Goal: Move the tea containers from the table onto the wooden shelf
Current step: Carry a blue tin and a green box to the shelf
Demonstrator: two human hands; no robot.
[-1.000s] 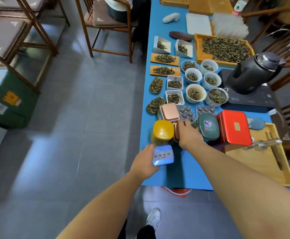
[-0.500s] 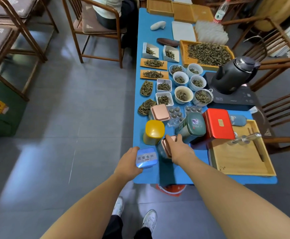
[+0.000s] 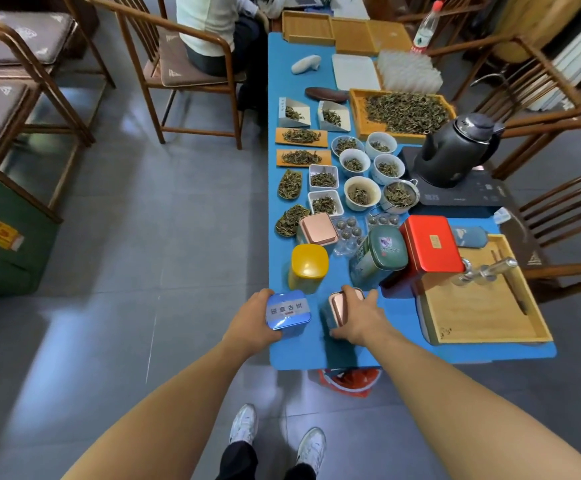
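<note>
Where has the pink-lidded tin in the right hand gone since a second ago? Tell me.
Yes, it moved: the pink-lidded tin in the right hand came toward the table's near edge, away from the yellow tin it stood beside.

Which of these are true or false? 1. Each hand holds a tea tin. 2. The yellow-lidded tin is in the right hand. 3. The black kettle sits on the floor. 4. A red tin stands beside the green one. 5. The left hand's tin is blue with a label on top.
1. True: the left hand grips the blue tin, and the right hand grips a copper-lidded tin.
2. False: the yellow-lidded tin stands untouched on the blue table.
3. False: the black kettle sits on a dark base on the table.
4. True: the red tin stands right of the green tin.
5. True.
</note>
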